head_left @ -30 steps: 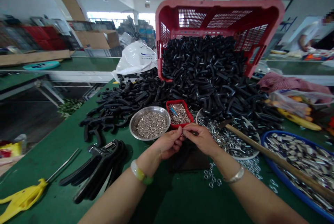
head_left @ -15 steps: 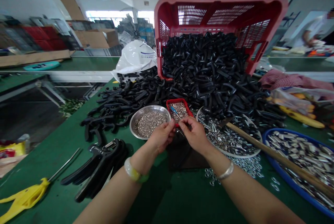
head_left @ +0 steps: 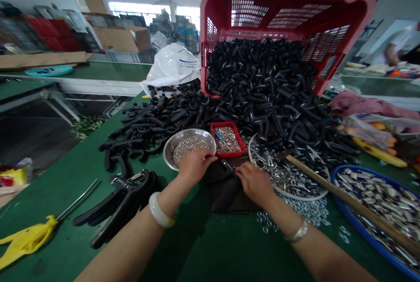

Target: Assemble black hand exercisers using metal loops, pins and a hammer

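Note:
My left hand is over the near rim of a steel bowl of small metal rings, its fingertips pinched together; anything between them is too small to see. Just right of the bowl, a red tray holds small metal pins and a blue-handled tool. My right hand is closed above a dark mat, its fingertips on a small metal part that lies by a black piece. A white basin of metal parts stands close to the right hand.
Behind, a tilted red crate spills black clamp parts. Black clamps and a yellow-wrapped rod lie left. A wooden-handled hammer crosses the basin and a blue tray. Another person works far right.
My hands have moved apart: the left toward the bowl, the right lower and to the right over the mat. The view has shifted slightly.

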A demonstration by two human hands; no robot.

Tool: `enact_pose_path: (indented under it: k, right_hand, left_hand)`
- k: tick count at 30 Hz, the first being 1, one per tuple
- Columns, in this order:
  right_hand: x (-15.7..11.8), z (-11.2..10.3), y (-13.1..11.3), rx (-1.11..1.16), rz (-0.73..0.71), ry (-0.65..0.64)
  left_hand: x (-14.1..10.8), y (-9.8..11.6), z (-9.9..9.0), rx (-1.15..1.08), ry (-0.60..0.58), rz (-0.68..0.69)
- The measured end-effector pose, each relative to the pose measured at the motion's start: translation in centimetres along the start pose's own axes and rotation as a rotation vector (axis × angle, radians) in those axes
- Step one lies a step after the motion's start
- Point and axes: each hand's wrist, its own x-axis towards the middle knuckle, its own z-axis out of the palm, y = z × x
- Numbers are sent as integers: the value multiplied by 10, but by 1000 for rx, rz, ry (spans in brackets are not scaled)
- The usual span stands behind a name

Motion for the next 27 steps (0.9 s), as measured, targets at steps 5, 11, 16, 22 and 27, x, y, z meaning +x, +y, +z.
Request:
enact_pose_path:
  k: [5, 11, 16, 22, 27]
  right_hand:
    - [1, -2, -6, -205, -87, 6]
    - [2, -2, -11, -296, -188, -20]
    - [-3, 6, -2, -206, -99, 72]
    - [-4, 4, 5, -120, -110, 30]
    - [-2, -2, -2, -237, -135, -4]
  left_hand:
    - [-10, 12, 14, -167, -31, 80]
    - [-14, 10, 32, -241, -28, 44]
    - [-16, 17, 33, -124, -25, 80]
    - [-5, 31, 40, -165, -86, 139]
    - [1, 29, 47, -208, -131, 230]
